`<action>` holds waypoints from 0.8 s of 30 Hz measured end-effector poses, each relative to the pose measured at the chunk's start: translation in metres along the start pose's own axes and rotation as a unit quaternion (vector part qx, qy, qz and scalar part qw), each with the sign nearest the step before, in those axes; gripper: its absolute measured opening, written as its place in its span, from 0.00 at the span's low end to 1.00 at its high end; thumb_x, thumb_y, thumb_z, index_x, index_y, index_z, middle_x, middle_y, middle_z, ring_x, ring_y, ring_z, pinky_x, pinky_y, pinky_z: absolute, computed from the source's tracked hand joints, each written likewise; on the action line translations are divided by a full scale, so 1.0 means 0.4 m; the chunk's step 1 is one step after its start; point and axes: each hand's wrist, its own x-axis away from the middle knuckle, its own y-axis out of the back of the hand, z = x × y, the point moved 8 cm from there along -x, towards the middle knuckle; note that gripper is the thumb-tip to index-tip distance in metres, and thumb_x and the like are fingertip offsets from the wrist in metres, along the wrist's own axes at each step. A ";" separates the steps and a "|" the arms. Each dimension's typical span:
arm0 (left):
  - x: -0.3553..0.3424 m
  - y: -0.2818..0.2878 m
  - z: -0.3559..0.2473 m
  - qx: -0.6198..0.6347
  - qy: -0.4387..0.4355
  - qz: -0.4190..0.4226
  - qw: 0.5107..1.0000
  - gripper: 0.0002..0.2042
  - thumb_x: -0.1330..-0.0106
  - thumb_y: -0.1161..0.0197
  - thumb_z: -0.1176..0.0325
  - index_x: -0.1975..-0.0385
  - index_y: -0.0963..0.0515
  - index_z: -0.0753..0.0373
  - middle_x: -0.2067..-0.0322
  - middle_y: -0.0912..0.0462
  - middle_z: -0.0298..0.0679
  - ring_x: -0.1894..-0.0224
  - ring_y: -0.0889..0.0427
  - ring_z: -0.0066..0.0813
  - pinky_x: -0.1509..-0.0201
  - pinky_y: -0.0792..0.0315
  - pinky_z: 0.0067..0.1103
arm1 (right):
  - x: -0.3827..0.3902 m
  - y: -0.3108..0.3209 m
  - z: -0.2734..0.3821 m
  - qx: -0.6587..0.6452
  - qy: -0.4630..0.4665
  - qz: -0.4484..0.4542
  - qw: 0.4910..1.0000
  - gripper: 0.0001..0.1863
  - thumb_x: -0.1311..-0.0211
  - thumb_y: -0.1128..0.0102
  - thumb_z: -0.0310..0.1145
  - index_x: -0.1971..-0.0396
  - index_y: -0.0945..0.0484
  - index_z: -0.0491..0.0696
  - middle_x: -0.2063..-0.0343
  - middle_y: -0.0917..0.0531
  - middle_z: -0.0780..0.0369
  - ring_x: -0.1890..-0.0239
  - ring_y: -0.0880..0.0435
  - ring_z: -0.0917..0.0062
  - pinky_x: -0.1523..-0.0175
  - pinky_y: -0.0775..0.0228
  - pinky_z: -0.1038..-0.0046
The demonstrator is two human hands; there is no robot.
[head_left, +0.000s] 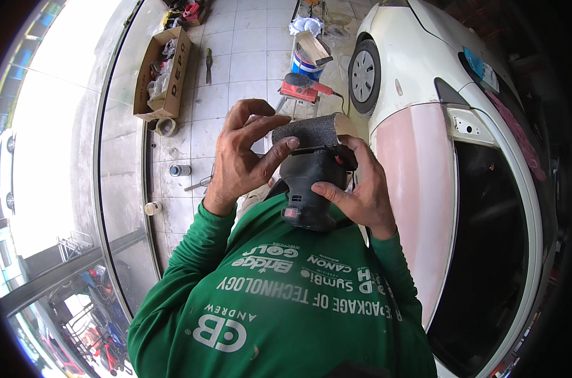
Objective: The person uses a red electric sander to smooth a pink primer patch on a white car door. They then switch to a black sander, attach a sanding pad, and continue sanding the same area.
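Note:
A black electric sander (308,192) is held up before my chest. Dark, coarse sandpaper (306,131) sits across its far end, with a pale tan curled part at the right. My left hand (245,148) has its thumb pressed on the sandpaper's left edge, the fingers bent over behind it. Around the sander's right side wraps my right hand (364,189), its thumb on the body and its fingers up by the paper's right end. The sander's underside and the paper's far side are hidden.
A red and black sander (301,87) rests on a stand ahead, near a bucket (303,65). To the right stands a white car (418,63) with a pinkish panel (412,176). An open carton (177,79), a tape roll (166,127) and a can (180,170) are on the left.

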 end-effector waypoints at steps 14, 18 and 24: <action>0.059 -0.136 0.078 0.269 0.192 0.183 0.926 0.20 0.24 0.37 0.65 0.38 0.22 0.70 0.47 0.14 0.47 0.42 0.17 0.34 0.35 0.26 0.29 | -0.017 -0.050 0.027 0.056 0.084 0.014 0.995 0.43 0.45 0.20 0.42 0.33 0.31 0.43 0.40 0.21 0.51 0.40 0.20 0.57 0.33 0.31 0.57; 0.071 -0.160 0.116 0.304 0.239 0.185 0.903 0.20 0.27 0.37 0.68 0.38 0.23 0.71 0.47 0.15 0.41 0.46 0.19 0.25 0.38 0.26 0.25 | -0.021 -0.035 0.013 0.016 0.070 0.029 0.997 0.39 0.46 0.19 0.40 0.36 0.27 0.42 0.40 0.20 0.50 0.38 0.20 0.56 0.34 0.30 0.57; 0.070 -0.166 0.089 0.394 0.185 0.082 0.896 0.18 0.30 0.36 0.71 0.43 0.22 0.71 0.54 0.14 0.38 0.50 0.19 0.22 0.42 0.26 0.23 | 0.050 0.060 0.008 -0.168 0.060 -0.051 0.983 0.27 0.38 0.24 0.37 0.42 0.19 0.41 0.37 0.19 0.48 0.34 0.21 0.56 0.32 0.29 0.56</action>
